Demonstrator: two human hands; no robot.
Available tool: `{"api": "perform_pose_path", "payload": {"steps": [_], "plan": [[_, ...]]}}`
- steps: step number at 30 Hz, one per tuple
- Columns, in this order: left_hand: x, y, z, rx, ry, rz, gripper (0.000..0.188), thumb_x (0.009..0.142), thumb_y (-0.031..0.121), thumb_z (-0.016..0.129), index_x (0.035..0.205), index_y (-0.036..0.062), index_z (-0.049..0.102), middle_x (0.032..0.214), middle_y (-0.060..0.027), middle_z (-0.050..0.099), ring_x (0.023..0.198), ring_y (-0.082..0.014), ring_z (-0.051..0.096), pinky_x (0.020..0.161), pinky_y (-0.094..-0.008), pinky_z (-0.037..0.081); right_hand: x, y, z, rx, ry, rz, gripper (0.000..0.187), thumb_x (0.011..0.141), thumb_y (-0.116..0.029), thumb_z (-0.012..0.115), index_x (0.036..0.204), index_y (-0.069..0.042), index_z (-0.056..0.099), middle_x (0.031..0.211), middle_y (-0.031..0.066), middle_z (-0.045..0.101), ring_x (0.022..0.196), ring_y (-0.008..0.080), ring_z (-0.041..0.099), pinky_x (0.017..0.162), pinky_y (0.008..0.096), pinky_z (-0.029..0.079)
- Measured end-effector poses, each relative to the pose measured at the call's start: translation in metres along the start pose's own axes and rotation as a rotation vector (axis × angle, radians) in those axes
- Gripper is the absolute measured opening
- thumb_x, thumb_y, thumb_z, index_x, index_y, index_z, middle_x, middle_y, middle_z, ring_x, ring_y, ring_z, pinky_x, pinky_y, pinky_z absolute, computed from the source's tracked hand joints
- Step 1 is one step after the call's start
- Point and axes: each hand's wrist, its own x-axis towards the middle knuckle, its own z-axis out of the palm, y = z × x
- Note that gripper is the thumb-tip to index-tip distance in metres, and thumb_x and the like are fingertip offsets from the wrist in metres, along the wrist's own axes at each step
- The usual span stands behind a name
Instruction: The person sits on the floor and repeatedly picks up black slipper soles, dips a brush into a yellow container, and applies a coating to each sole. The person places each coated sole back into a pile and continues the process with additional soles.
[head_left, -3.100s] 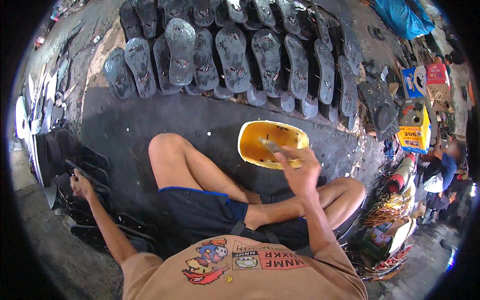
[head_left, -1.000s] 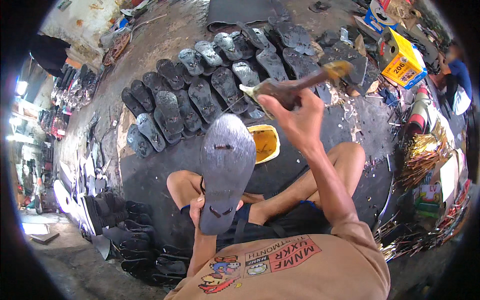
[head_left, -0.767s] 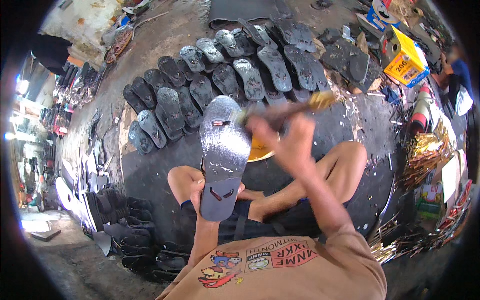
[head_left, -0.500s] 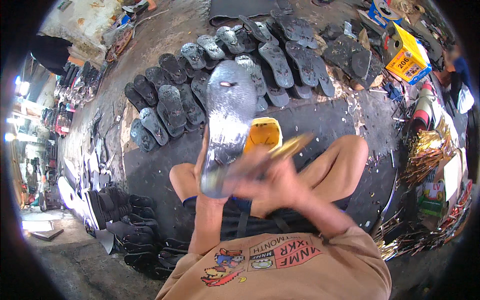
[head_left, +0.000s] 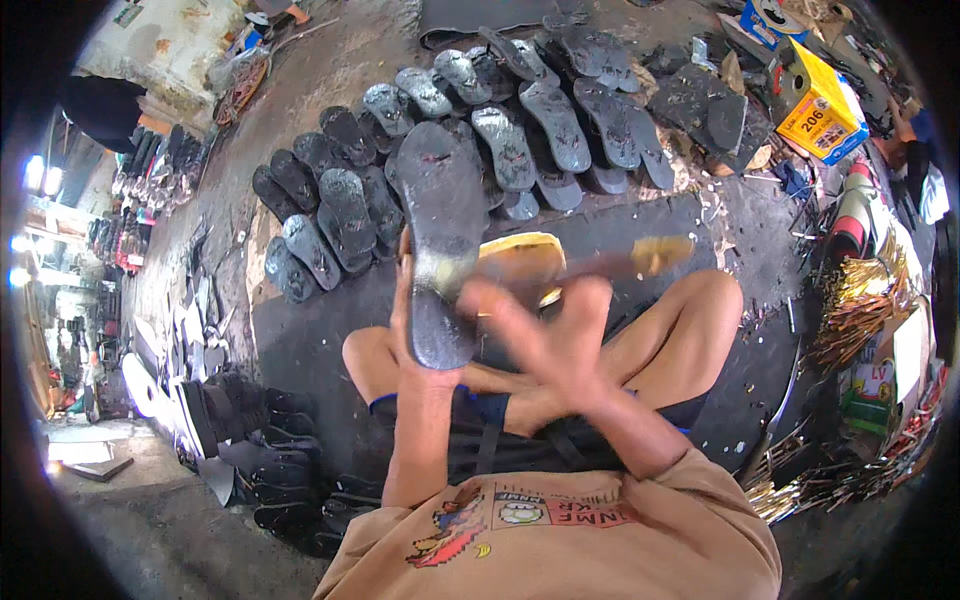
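My left hand (head_left: 400,330) grips a black sandal sole (head_left: 440,220) from below, fingers along its left edge. The sole stands toe away from me, its broad face toward me, with a small slot near the toe and a paler, wet-looking patch at mid-length. Beside its heel half, my right hand (head_left: 550,340) is closed around a blurred, brush-like tool (head_left: 610,268) with a yellowish outer end. Motion smears the tool's inner end close to the sole, so I cannot tell whether they touch. Behind it is a yellow tub (head_left: 530,243), partly hidden.
Rows of black sandal soles (head_left: 345,210) lie on the floor ahead. A dark mat (head_left: 650,235) spreads beneath my crossed legs. Dark footwear (head_left: 285,460) is piled at left. On the right are a yellow and blue box (head_left: 820,110) and bundles of thin strips (head_left: 855,310).
The sole has tipped, and its bright glare has gone dull. My right hand has shifted slightly, and the tool's outer end has swung right and lies more level.
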Motion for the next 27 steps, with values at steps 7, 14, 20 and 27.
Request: {"api": "perform_pose_path", "payload": {"steps": [7,14,20,27], "plan": [[-0.001,-0.010,-0.031,-0.346,-0.079,-0.103,0.054,0.115,0.035,0.041,0.166,0.0189,0.041,0.148,-0.0128,0.063,0.123,-0.0307,0.069,0.099,-0.0491,0.062,0.018,0.025,-0.008,-0.192,0.317,-0.106,0.021,0.085,-0.014,0.091,0.097,-0.001,0.081,0.082,0.0064,0.079,0.070,0.0140,0.073,0.069,0.0305,0.058],[0.005,-0.012,-0.017,-0.253,-0.034,-0.082,0.055,0.113,0.030,0.048,0.166,0.0201,0.040,0.153,-0.0131,0.059,0.130,-0.0307,0.066,0.106,-0.0466,0.059,0.041,0.033,-0.046,-0.441,0.228,-0.145,0.022,0.088,-0.018,0.088,0.100,-0.001,0.083,0.080,0.0086,0.079,0.071,0.0142,0.073,0.066,0.0318,0.056],[0.009,-0.014,-0.009,-0.126,-0.253,-0.069,0.055,0.115,0.037,0.048,0.166,0.0207,0.037,0.147,-0.0100,0.060,0.121,-0.0225,0.068,0.096,-0.0420,0.063,0.007,0.010,-0.011,-0.593,-0.120,-0.538,0.032,0.083,-0.024,0.089,0.109,-0.008,0.080,0.093,0.0104,0.077,0.080,0.0269,0.073,0.072,0.0388,0.058],[0.000,-0.008,-0.027,-0.262,-0.155,-0.009,0.049,0.115,0.038,0.050,0.158,0.0154,0.049,0.141,-0.0068,0.065,0.117,-0.0200,0.070,0.097,-0.0390,0.061,0.030,0.000,0.001,-0.404,0.002,-0.226,0.020,0.083,-0.018,0.095,0.091,-0.005,0.081,0.088,0.0006,0.079,0.075,0.0123,0.071,0.067,0.0292,0.056]]}}
